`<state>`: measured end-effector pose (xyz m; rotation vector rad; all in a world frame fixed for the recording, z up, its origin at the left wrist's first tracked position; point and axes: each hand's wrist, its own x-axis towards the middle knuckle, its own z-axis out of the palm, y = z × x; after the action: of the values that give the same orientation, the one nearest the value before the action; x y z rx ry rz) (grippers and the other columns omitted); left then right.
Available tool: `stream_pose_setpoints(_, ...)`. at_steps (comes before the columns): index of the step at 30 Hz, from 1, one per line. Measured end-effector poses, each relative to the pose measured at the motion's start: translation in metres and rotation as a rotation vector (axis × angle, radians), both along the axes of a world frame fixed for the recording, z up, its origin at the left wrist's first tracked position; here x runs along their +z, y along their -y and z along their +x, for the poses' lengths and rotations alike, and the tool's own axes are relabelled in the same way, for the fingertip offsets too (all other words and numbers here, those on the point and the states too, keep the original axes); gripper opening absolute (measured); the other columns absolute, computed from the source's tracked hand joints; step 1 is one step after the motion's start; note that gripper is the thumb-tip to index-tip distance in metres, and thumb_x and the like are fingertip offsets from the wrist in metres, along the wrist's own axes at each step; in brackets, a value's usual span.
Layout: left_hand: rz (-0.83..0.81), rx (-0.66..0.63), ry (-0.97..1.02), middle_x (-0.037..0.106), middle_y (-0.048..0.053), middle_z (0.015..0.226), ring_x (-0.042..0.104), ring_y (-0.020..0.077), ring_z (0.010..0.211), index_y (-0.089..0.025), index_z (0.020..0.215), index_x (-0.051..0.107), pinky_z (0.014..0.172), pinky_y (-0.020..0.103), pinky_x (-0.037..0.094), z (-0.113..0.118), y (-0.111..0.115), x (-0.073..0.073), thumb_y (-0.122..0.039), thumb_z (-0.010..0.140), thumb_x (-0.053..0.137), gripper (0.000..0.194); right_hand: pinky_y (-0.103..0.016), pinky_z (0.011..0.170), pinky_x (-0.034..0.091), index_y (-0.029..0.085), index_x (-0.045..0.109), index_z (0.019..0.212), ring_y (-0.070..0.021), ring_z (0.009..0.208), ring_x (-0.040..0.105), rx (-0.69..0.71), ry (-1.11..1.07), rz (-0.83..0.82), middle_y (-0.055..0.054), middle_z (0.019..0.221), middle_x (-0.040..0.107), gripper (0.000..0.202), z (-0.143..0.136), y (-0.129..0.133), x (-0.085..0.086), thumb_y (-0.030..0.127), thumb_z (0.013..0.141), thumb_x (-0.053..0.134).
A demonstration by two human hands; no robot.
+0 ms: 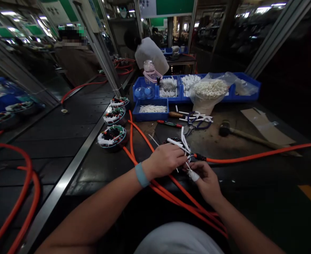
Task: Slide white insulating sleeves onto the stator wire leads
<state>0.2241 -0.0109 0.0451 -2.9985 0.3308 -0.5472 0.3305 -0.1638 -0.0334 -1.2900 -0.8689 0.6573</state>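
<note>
My left hand (168, 160) reaches over a round wired part, its fingers bent closed among the part's wires. What they grip is hidden. White insulating sleeves (183, 139) stick up just beyond these fingers. Close by on the right, my right hand (207, 181) has its thumb and fingers pinched together, with white wrapping on the thumb. A thin white strip (188, 165) runs down to this thumb and looks held there. An orange cable (240, 160) joins the part from the right through a black end piece. Both hands cover most of the part.
Several round wired parts (112, 137) with orange cables stand left, beside a metal rail (62, 183). Behind are blue bins (176, 92), a tray of thin white strips (152, 108), a bag of white sleeves (209, 90), scissors (197, 123), a marker (169, 123) and a mallet (225, 128).
</note>
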Motion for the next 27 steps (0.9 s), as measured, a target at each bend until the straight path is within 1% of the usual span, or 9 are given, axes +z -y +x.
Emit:
stream_pose_setpoints(3, -0.037, -0.093, -0.047, 0.065, 0.005, 0.081, 0.057, 0.0168, 0.075, -0.015, 0.096, 0.063, 0.067, 0.03, 0.044, -0.002, 0.005, 0.003, -0.017, 0.094, 0.038, 0.026, -0.023, 0.062, 0.049, 0.02, 0.054, 0.077, -0.013, 0.066, 0.057, -0.097, 0.057, -0.033, 0.001, 0.072, 0.06, 0.013, -0.001, -0.003, -0.001, 0.022, 0.07, 0.064)
stream_pose_setpoints(5, -0.188, -0.081, -0.072, 0.066, 0.006, 0.09, 0.059, 0.0166, 0.08, -0.016, 0.106, 0.061, 0.07, 0.028, 0.046, -0.004, 0.011, 0.002, -0.019, 0.092, 0.043, 0.023, -0.022, 0.059, 0.047, 0.02, 0.053, 0.076, -0.0125, 0.063, 0.055, -0.125, 0.061, -0.049, 0.002, 0.068, 0.057, 0.012, -0.001, -0.004, 0.001, 0.022, 0.069, 0.063)
stream_pose_setpoints(8, -0.469, 0.035, -0.065, 0.065, 0.006, 0.098, 0.06, 0.0156, 0.087, -0.019, 0.106, 0.062, 0.075, 0.026, 0.048, -0.007, 0.018, -0.003, -0.022, 0.087, 0.052, 0.022, -0.025, 0.068, 0.048, 0.02, 0.051, 0.078, -0.0155, 0.075, 0.057, -0.039, 0.117, -0.066, -0.002, 0.081, 0.059, 0.013, 0.001, 0.0, 0.01, 0.024, 0.071, 0.062)
stream_pose_setpoints(10, -0.554, 0.087, -0.034, 0.066, 0.005, 0.093, 0.06, 0.0145, 0.084, -0.019, 0.096, 0.064, 0.074, 0.024, 0.048, -0.009, 0.022, -0.009, -0.021, 0.086, 0.053, 0.016, -0.026, 0.073, 0.046, 0.02, 0.051, 0.076, -0.0174, 0.083, 0.055, 0.04, 0.256, -0.107, -0.004, 0.09, 0.059, 0.012, 0.005, 0.002, 0.017, 0.026, 0.073, 0.061)
stream_pose_setpoints(15, -0.453, 0.171, 0.149, 0.066, 0.005, 0.095, 0.058, 0.0171, 0.087, -0.018, 0.092, 0.062, 0.079, 0.03, 0.046, -0.01, 0.031, -0.023, -0.017, 0.084, 0.05, 0.014, -0.025, 0.061, 0.04, 0.018, 0.058, 0.071, -0.0161, 0.065, 0.051, 0.214, 0.414, -0.236, -0.001, 0.067, 0.056, 0.023, 0.01, 0.012, 0.025, 0.033, 0.084, 0.045)
stream_pose_setpoints(18, -0.418, 0.329, 0.197, 0.064, 0.008, 0.097, 0.057, 0.0209, 0.092, -0.017, 0.096, 0.059, 0.089, 0.04, 0.042, -0.012, 0.036, -0.03, -0.023, 0.078, 0.057, 0.019, -0.026, 0.057, 0.039, 0.018, 0.061, 0.067, -0.0169, 0.06, 0.052, 0.263, 0.384, -0.245, -0.002, 0.063, 0.058, 0.028, 0.01, 0.024, 0.029, 0.035, 0.082, 0.044)
stream_pose_setpoints(20, -0.427, 0.404, 0.134, 0.065, 0.008, 0.087, 0.058, 0.0221, 0.084, -0.014, 0.094, 0.058, 0.089, 0.043, 0.043, -0.012, 0.037, -0.035, -0.032, 0.072, 0.063, 0.028, -0.026, 0.055, 0.04, 0.019, 0.061, 0.062, -0.018, 0.059, 0.054, 0.23, 0.329, -0.244, -0.003, 0.061, 0.059, 0.029, 0.012, 0.023, 0.037, 0.036, 0.079, 0.044)
stream_pose_setpoints(24, -0.372, 0.501, 0.056, 0.065, 0.007, 0.074, 0.059, 0.0222, 0.07, -0.015, 0.081, 0.06, 0.074, 0.04, 0.047, -0.005, 0.037, -0.048, -0.037, 0.071, 0.066, 0.025, -0.029, 0.06, 0.044, 0.019, 0.059, 0.055, -0.0211, 0.064, 0.057, 0.074, 0.22, -0.24, -0.006, 0.062, 0.062, 0.023, 0.015, -0.026, 0.052, 0.036, 0.066, 0.048)
stream_pose_setpoints(27, -0.336, 0.529, 0.062, 0.067, 0.011, 0.083, 0.06, 0.0254, 0.074, -0.012, 0.086, 0.061, 0.073, 0.042, 0.047, 0.002, 0.039, -0.054, -0.035, 0.071, 0.067, 0.029, -0.025, 0.047, 0.037, 0.018, 0.051, 0.051, -0.0168, 0.051, 0.051, 0.023, 0.204, -0.283, -0.003, 0.05, 0.056, 0.019, 0.011, -0.071, 0.056, 0.031, 0.064, 0.046)
